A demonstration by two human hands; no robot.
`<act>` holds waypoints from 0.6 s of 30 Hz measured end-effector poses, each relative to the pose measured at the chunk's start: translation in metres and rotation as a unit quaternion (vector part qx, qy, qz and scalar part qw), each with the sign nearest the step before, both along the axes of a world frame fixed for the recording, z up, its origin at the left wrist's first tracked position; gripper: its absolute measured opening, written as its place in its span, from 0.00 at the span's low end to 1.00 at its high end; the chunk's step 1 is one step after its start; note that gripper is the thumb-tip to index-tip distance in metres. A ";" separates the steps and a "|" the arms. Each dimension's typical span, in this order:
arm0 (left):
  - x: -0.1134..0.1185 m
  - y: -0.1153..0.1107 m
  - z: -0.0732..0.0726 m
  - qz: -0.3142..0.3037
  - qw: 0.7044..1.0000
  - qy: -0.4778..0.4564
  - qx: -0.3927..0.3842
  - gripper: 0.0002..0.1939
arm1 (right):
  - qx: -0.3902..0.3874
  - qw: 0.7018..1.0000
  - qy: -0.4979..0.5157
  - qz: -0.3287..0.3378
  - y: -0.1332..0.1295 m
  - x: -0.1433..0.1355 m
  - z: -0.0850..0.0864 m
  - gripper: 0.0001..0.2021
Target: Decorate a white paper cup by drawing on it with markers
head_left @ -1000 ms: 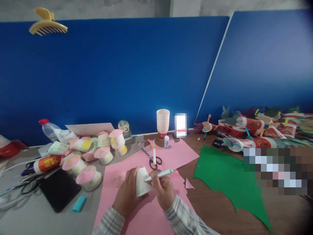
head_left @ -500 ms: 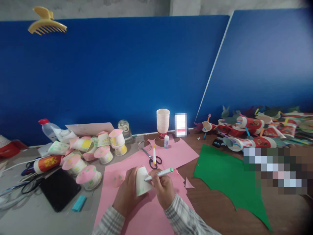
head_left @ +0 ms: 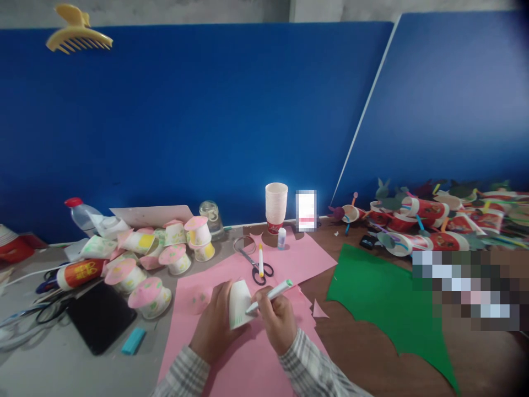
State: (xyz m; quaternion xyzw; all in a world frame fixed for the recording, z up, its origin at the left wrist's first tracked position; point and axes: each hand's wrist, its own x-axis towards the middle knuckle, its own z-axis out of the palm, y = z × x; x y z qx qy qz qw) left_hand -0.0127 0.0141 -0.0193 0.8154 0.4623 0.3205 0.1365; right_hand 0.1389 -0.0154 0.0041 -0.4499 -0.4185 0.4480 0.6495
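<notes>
Marker (head_left: 270, 291) tip lower on cup (head_left: 239, 304), both grips closed.

Hands: two, left hand (head_left: 215, 325), right hand (head_left: 276, 322)
Cup in hand: one (head_left: 238, 304)
Markers: two, held marker (head_left: 270, 293), yellow-tipped marker (head_left: 260, 260)
Scissors: one pair (head_left: 252, 259)
Paper sheets: two, pink sheet (head_left: 248, 358), green sheet (head_left: 384, 298)
Cup stack: one (head_left: 276, 207)

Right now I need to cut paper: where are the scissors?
Head view, centre: the scissors lie on the pink paper, beside a yellow marker.
</notes>
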 end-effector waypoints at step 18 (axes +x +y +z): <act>-0.001 0.001 -0.002 0.000 0.999 -0.005 -0.033 0.50 | 0.002 0.998 -0.058 0.004 -0.001 0.000 -0.007 0.12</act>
